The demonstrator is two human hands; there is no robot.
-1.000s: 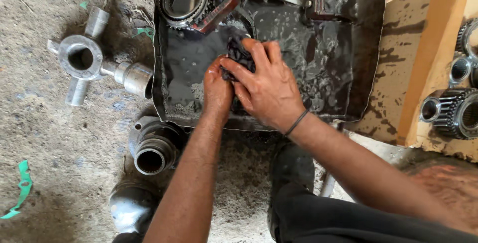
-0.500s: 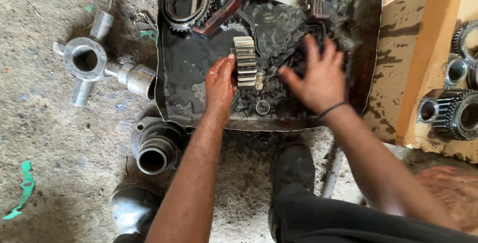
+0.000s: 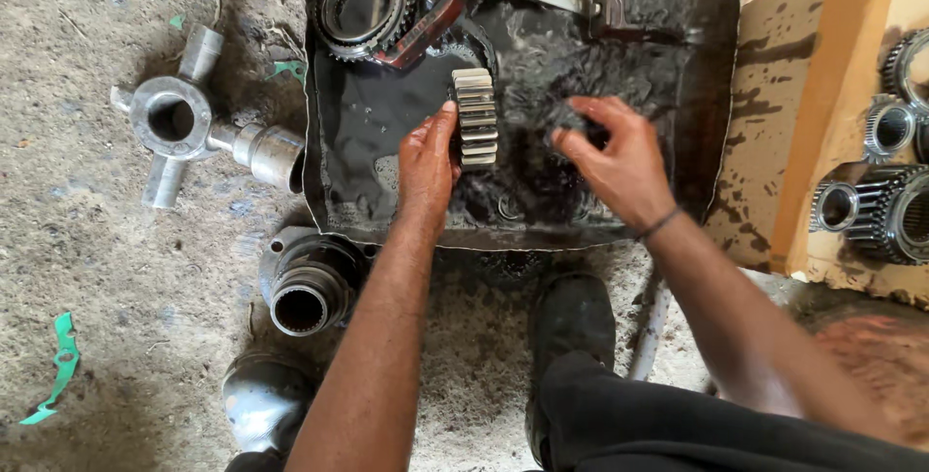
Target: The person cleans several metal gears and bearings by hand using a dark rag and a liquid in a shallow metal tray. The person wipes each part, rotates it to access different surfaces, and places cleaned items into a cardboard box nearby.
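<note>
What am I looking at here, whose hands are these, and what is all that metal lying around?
A camera worn on a person's head looks down at their own bare hands. The left hand steadies a pale toothed gear on its edge in a black oily tray. The right hand pinches a dark wad, perhaps a rag. A ring gear lies at the tray's top. On the dirt floor sit a cross-shaped metal fitting and a splined flange; more gears rest to the right.
</note>
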